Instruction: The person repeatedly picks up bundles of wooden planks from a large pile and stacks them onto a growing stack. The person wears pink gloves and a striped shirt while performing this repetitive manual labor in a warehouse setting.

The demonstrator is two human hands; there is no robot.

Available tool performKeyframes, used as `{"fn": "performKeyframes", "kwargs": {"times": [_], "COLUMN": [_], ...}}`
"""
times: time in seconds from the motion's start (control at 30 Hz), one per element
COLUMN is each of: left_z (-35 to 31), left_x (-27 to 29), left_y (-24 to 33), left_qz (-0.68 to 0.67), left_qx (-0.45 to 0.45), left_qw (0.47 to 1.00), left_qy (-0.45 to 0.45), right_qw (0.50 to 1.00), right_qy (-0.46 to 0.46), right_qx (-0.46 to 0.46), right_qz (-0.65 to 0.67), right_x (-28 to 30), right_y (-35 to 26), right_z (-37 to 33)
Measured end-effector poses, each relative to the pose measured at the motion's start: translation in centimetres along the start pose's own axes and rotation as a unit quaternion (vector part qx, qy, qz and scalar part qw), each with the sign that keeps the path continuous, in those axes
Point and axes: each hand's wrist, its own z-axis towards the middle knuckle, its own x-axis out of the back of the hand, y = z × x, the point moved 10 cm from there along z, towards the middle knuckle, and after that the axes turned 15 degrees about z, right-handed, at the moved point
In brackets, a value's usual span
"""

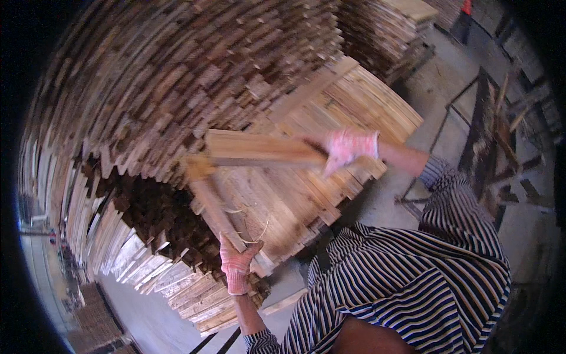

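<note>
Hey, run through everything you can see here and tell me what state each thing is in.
Left grip: gloved, closed on the strip's near end.
Right grip: gloved, blurred, closed on the board's right end.
Board: held crosswise over the stack; contact underneath unclear.
Strip: slanting, far end blurred.
Stack: top boards flat, side by side.
Pile: tightly layered, ends uneven.

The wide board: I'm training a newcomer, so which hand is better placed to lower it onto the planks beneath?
Probably the right hand: it grips the wide board at its right end, above the planks. The left hand holds the narrow wooden strip instead.
</note>
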Motion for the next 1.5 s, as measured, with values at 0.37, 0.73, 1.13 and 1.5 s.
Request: {"fn": "performKeyframes", "kwargs": {"times": [0.37,0.73,1.13,1.5], "left_z": [2.0,2.8,2.8,9.7], "left_x": [-13.3,-13.3,-13.3,-13.5], "left_y": [-8.4,-10.9,-6.9,-1.7], "left_qz": [0.523,0.587,0.553,0.443], "left_qx": [0.039,0.006,0.019,-0.006], "left_qw": [0.837,0.798,0.823,0.868], "left_qy": [-0.154,-0.137,-0.129,-0.226], "right_qw": [0.936,0.968,0.939,0.982], "right_qy": [-0.016,0.114,0.172,0.123], "right_qx": [-0.178,-0.210,-0.295,-0.095], "right_qz": [-0.303,-0.072,-0.031,-0.108], "right_x": [0.4,-2.8,1.0,-0.4], "right_y": [26.6,33.4,30.3,19.5], "right_z": [-7.5,-9.5,-11.1,-7.1]}}
